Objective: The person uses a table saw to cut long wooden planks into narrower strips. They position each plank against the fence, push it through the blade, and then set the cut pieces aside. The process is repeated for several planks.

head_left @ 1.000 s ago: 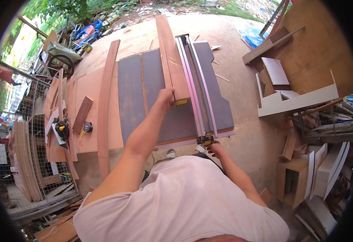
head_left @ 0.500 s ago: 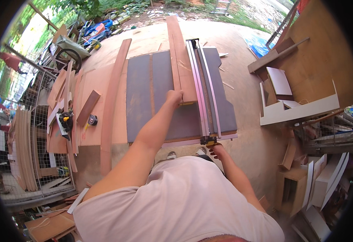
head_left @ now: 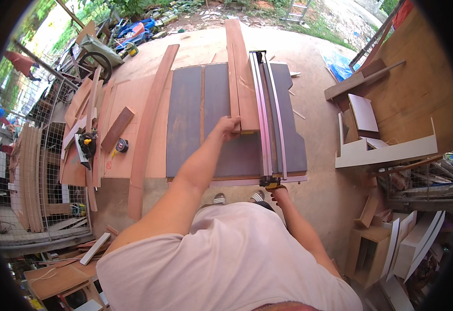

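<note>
A grey work table (head_left: 185, 119) with slots in its top stands in front of me. Two long reddish-brown boards (head_left: 245, 98) lie lengthwise on it, side by side, reaching past its far edge. My left hand (head_left: 229, 126) is closed round their near end at the left corner. Just right of the boards runs a long metal guide rail (head_left: 264, 119) with paired bars. At its near end sits a black-and-yellow end piece (head_left: 271, 182). My right hand (head_left: 279, 195) has its fingers curled against that piece, partly hidden under it.
To the left, a long plank (head_left: 151, 119) lies on a plywood sheet, near a tape measure (head_left: 121, 145), a short dark board (head_left: 117, 127) and a black-and-yellow power tool (head_left: 86, 146). A wire fence (head_left: 66, 197) stands farther left. Panels and box parts (head_left: 367, 254) are stacked at right.
The whole view has shifted slightly, so the table and boards appear a little farther right. Both hands keep their places on the boards and the end piece.
</note>
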`<state>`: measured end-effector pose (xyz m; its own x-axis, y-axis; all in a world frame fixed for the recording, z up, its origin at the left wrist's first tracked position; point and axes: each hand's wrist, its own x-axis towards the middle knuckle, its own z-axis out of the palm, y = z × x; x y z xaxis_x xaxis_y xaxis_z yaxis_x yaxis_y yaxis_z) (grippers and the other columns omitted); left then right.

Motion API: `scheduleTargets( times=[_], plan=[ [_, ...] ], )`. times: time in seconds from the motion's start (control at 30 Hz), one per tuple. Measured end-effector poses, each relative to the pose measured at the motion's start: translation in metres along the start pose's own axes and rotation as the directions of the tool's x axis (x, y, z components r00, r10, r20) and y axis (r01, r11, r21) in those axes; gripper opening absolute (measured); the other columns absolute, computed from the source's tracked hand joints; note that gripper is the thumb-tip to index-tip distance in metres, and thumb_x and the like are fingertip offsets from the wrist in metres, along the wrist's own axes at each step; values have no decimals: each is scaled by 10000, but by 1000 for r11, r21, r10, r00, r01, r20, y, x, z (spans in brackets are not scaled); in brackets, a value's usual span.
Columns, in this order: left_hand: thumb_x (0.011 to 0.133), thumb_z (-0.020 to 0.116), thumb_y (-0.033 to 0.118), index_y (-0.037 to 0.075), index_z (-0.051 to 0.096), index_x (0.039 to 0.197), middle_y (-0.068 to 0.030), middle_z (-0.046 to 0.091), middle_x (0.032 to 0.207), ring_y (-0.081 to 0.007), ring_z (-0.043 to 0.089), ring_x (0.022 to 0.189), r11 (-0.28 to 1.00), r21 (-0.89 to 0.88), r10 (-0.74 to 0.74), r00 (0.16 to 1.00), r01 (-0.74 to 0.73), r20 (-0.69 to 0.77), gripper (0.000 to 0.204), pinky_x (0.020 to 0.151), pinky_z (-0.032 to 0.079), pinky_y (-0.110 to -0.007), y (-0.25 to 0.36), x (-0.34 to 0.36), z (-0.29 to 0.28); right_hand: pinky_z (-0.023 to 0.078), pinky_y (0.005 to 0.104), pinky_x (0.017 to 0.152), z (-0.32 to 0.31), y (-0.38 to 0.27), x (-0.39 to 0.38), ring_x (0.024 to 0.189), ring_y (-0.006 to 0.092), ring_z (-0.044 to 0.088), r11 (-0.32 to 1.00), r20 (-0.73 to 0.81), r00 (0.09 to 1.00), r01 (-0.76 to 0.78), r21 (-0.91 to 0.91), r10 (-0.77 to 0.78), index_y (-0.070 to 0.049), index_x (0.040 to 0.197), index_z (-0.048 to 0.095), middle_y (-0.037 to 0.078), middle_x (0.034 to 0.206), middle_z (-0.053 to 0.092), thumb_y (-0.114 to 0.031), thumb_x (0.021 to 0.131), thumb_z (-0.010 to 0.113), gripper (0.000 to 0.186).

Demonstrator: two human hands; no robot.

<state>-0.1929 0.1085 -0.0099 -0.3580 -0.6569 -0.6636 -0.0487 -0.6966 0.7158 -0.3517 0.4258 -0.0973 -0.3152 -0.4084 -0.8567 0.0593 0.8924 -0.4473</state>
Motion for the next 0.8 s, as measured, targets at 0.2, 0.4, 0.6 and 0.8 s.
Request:
scheduleTargets(
  times=[0.2,0.4,0.6,0.8],
  plan=[
    [871,631,154,85,567,1050,-69,622,967,-227,605,850,996,83,-47,993,37,111,203,685,467,-423,9,-2,-2,380,353,547,0,1,-1,624,150,526,1000,14,1000,9,14,-9,-132,939,621,2,775,591,-351,748,753,320],
    [865,659,207,44,609,1091,-111,647,1017,-288,630,938,991,86,-94,995,98,-45,283,748,507,-452,11,25,18,391,366,630,-4,-4,-10,680,145,534,996,68,996,-56,65,52,-140,924,630,-6,797,606,-325,775,723,255],
    [907,631,293,7,579,1189,-116,664,1049,-280,666,930,998,-7,55,998,-55,-30,405,710,559,-392,20,26,33,392,370,626,-4,0,-7,666,148,541,998,62,998,-34,57,30,-140,921,629,0,800,606,-321,760,731,262],
    [931,597,308,59,606,1096,-60,681,980,-151,675,809,994,-94,-44,993,55,113,299,638,552,-276,84,-19,26,413,396,606,-4,-3,-10,708,163,578,998,49,997,57,30,-59,-115,965,622,25,842,619,-393,734,743,381]
  ],
)
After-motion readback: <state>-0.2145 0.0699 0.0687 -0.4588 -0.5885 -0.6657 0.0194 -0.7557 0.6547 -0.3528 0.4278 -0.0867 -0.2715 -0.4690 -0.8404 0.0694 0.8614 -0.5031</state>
